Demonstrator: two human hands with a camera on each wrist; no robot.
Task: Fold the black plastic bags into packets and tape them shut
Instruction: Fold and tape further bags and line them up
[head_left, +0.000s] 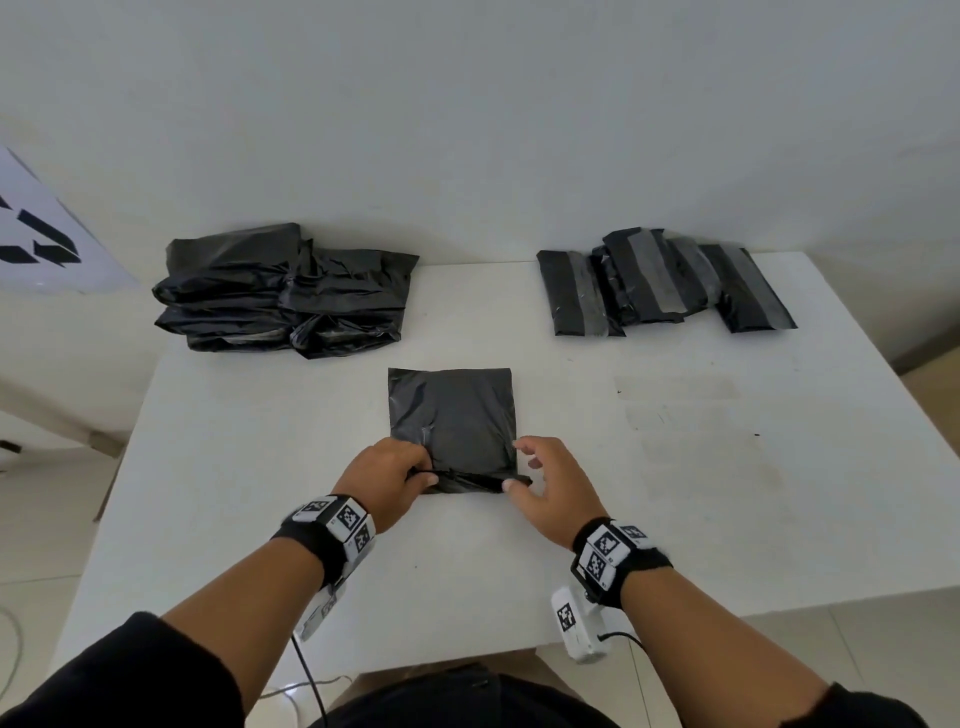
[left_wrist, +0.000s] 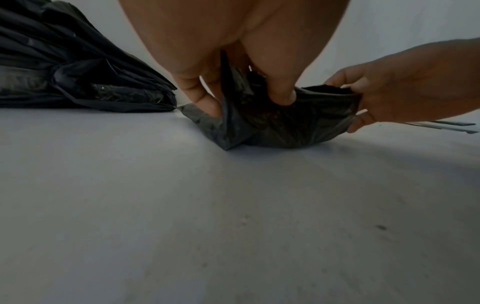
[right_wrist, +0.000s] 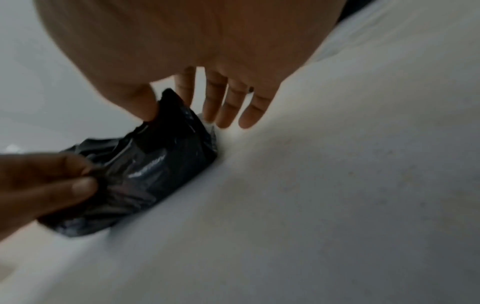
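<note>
A black plastic bag (head_left: 452, 415) lies flat in the middle of the white table (head_left: 249, 467), with its near edge rolled up off the surface. My left hand (head_left: 423, 475) pinches the left end of that raised edge; in the left wrist view its fingertips (left_wrist: 283, 96) dig into the crumpled bag (left_wrist: 285, 127). My right hand (head_left: 511, 467) pinches the right end between thumb and forefinger, the other fingers (right_wrist: 228, 107) straight. The right wrist view shows the thumb (right_wrist: 141, 102) on the bag (right_wrist: 145, 168).
A heap of unfolded black bags (head_left: 280, 291) sits at the table's far left. Several taped packets (head_left: 660, 280) lie at the far right. Faint rectangular marks (head_left: 680, 400) show on the table right of the bag. The wall stands just behind the table.
</note>
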